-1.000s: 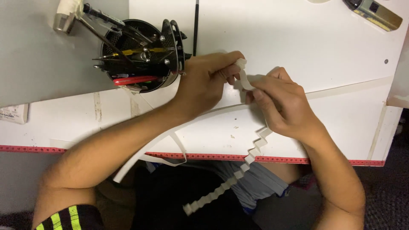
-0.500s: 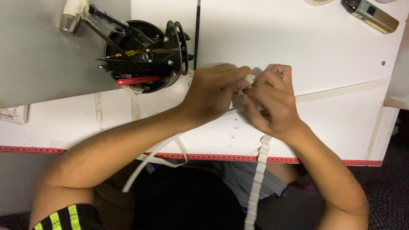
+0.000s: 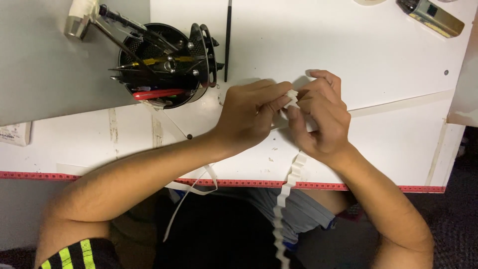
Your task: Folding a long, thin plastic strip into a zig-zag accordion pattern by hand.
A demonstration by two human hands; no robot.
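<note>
Both of my hands meet over a white table [image 3: 388, 144]. My left hand [image 3: 249, 117] and my right hand [image 3: 321, 119] pinch the same folded white paper strip [image 3: 290, 98] between their fingertips. A zigzag-pleated length of that strip [image 3: 286, 194] hangs down from under my right hand, over the table's front edge and past my lap. Flat, unfolded paper strips [image 3: 191, 192] trail off the edge below my left forearm.
A black mesh tool holder [image 3: 164, 65] with scissors, pliers and red-handled tools stands at the left. A thin black brush [image 3: 227, 40] lies beside it. A grey-and-gold rectangular device [image 3: 430, 17] lies at the top right. A red measuring tape [image 3: 348, 186] runs along the front edge.
The pleated strip swung from a slant toward the left into a straight hang. My hands closed tighter together on the strip's folded end.
</note>
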